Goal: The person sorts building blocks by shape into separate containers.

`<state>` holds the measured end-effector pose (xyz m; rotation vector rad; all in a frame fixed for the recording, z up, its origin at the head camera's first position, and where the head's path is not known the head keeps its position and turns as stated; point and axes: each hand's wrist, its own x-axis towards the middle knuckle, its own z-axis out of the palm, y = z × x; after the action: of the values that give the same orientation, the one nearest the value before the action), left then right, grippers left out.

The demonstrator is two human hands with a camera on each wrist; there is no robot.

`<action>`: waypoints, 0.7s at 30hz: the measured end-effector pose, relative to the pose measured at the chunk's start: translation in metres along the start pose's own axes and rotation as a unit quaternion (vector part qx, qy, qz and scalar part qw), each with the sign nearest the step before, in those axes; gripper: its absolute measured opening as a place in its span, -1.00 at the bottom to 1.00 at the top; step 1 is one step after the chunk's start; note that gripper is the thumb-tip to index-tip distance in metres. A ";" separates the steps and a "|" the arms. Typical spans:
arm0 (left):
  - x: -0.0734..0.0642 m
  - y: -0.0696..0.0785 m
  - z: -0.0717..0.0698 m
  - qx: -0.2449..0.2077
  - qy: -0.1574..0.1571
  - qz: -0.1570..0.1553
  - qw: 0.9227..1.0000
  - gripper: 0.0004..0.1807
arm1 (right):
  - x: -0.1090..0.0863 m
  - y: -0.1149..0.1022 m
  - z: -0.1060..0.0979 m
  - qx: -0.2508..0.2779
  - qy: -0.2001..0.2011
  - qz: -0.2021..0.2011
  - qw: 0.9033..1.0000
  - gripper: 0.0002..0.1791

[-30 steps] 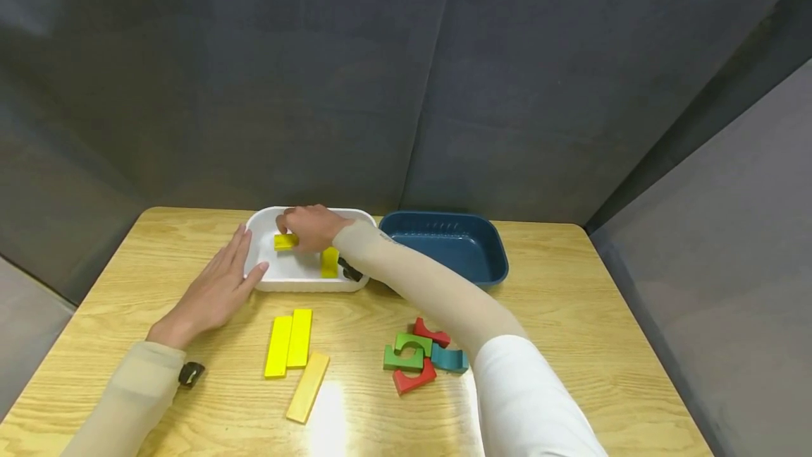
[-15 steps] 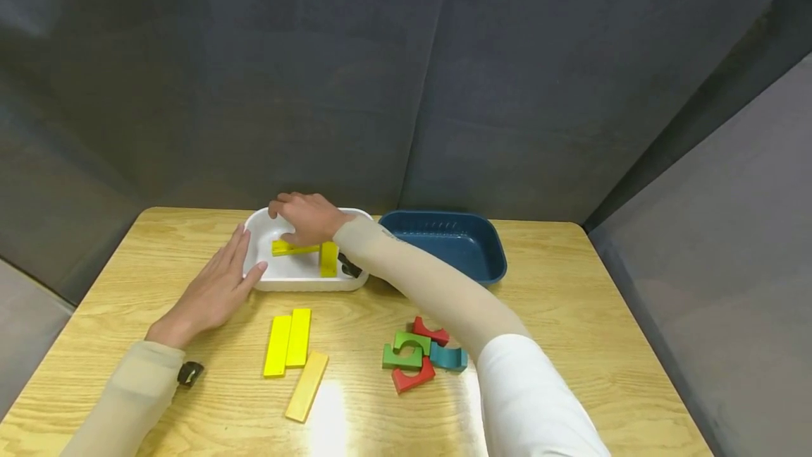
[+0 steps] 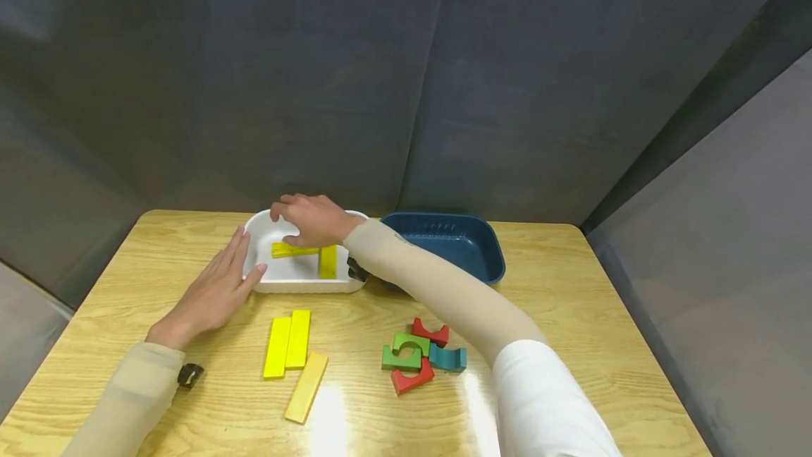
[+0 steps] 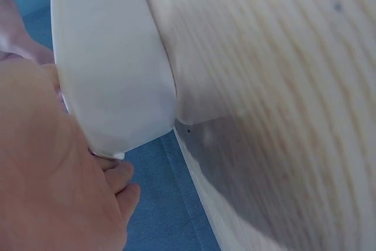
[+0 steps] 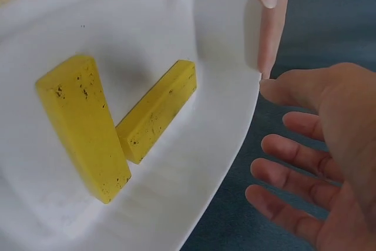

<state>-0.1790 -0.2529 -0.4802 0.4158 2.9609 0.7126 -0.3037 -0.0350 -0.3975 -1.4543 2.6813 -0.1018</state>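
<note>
We see the right hand (image 3: 314,221) closest, loose and empty at the tray (image 3: 304,287)'s far edge; one yellow block (image 3: 292,250) lies just nearside, lengthwise, seemingly untouched; the left hand (image 3: 214,285), straight-fingered, meets the left edge.

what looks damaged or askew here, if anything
Two yellow blocks in the white tray show dark specks, perhaps wear or dirt. On the table, a paler block lies askew near two brighter blocks that sit nearly parallel. Nothing appears spilled.
</note>
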 end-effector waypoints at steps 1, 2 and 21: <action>0.000 0.000 0.000 0.001 0.000 0.000 1.000 -0.05 | -0.002 -0.001 -0.001 -0.001 0.002 -0.002 1.000 -0.48; 0.000 0.000 0.000 0.001 0.000 0.000 1.000 -0.05 | -0.005 -0.001 -0.002 0.000 0.003 -0.003 1.000 -0.49; -0.003 0.001 -0.002 0.004 0.001 -0.006 1.000 -0.05 | -0.053 -0.017 -0.015 0.008 0.010 -0.030 0.999 -0.44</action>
<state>-0.1763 -0.2537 -0.4777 0.3988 2.9660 0.7016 -0.2630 0.0003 -0.3783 -1.5371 2.6459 -0.1421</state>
